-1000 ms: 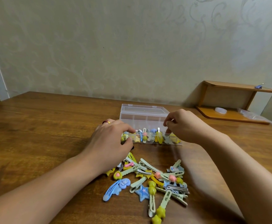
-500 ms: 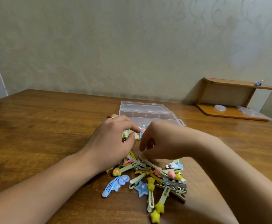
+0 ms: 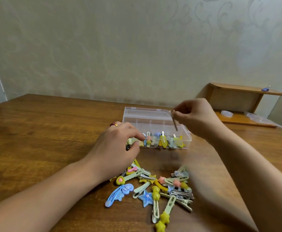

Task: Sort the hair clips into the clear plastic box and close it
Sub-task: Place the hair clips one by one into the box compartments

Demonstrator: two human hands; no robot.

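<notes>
The clear plastic box (image 3: pixel 155 122) stands open on the wooden table, lid tipped back, with several coloured hair clips lined along its front compartments. My right hand (image 3: pixel 198 117) is raised over the box's right end and pinches a thin pale hair clip (image 3: pixel 174 121) that hangs downward. My left hand (image 3: pixel 118 146) rests at the box's front left corner, thumb and forefinger close around a small clip, partly hidden. A pile of loose hair clips (image 3: pixel 155 190) lies in front of me, between my forearms.
A small wooden shelf (image 3: pixel 244 104) stands at the back right against the wall, with a purple clip on top and a clear round lid and plastic bag on its base. The table runs wide to the left.
My right hand went down to the pile, then rose to the right over the box with a thin clip in its fingers. The left hand stayed at the box's front left corner.
</notes>
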